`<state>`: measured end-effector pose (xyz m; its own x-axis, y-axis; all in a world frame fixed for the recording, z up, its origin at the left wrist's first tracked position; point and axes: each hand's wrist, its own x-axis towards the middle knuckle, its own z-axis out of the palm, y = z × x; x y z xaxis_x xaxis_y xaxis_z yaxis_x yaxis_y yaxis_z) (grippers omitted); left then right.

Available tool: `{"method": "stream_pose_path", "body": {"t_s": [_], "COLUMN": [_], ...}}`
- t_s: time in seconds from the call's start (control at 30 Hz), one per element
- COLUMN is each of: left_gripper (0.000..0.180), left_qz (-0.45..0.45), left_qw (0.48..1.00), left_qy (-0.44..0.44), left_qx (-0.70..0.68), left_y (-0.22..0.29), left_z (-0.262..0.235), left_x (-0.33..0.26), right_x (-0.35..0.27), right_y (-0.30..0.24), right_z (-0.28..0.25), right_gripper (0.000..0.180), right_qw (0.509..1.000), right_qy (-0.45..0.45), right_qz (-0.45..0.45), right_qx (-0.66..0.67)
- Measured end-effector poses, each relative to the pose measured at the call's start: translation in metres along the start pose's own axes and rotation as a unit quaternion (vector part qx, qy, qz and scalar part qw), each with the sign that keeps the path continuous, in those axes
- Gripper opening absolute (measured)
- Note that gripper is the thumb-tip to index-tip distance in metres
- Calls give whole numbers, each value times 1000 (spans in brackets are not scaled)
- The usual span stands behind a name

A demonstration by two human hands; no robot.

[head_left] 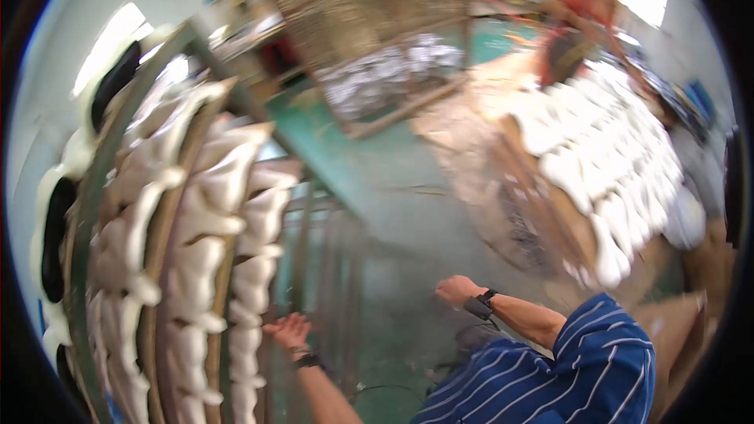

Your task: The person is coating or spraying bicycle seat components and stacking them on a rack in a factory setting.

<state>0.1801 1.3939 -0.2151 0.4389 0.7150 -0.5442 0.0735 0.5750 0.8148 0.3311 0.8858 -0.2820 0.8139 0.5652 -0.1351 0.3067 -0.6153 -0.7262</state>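
My left hand (289, 331) is open, its fingers spread, beside a tall rack (102, 180) on the left. Rows of glossy cream-white moulded pieces (195, 267), rounded and bulging, fill the rack's shelves. The fingertips come close to the nearest row; whether they touch it I cannot tell. Out in front of my body, my right hand (459, 290) is loosely curled with nothing visible in it. Dark bands circle both wrists. Some blur softens the hands and the pieces, so their exact kind does not show.
At the right, a table (550, 196) bears rows of white, pin-shaped pieces (609, 157). A person (585, 23) in red bends over its far end. A large framed rack (377, 39) with tan and silvery layers stands ahead on the green floor (345, 161). Cardboard (667, 338) lies at lower right.
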Motion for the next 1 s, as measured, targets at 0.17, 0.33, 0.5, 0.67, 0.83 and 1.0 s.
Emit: {"method": "stream_pose_path", "body": {"t_s": [0.17,0.33,0.5,0.67,0.83,1.0], "left_gripper": [64,23,59,33,27,23], "left_qz": [-64,-131,-396,432,90,-284], "left_qw": [994,957,806,555,27,657], "left_qy": [-41,25,-224,-550,-589,-334], "left_qx": [-80,-259,379,451,802,613], "left_y": [22,-56,-267,-416,-436,-442], "left_z": [-20,-49,-118,-151,-121,-41], "left_x": [43,-30,-157,-284,-323,-342], "right_x": [-217,-410,-559,-667,-739,-813], "right_y": [28,13,-16,-34,-27,10], "right_z": [-83,-95,-40,9,10,-11], "right_gripper": [28,27,28,32,33,32], "right_qw": [992,930,847,829,812,808], "right_qy": [83,282,286,62,156,188], "right_qz": [75,230,448,556,558,557], "right_qx": [-52,-47,-20,16,72,43]}}
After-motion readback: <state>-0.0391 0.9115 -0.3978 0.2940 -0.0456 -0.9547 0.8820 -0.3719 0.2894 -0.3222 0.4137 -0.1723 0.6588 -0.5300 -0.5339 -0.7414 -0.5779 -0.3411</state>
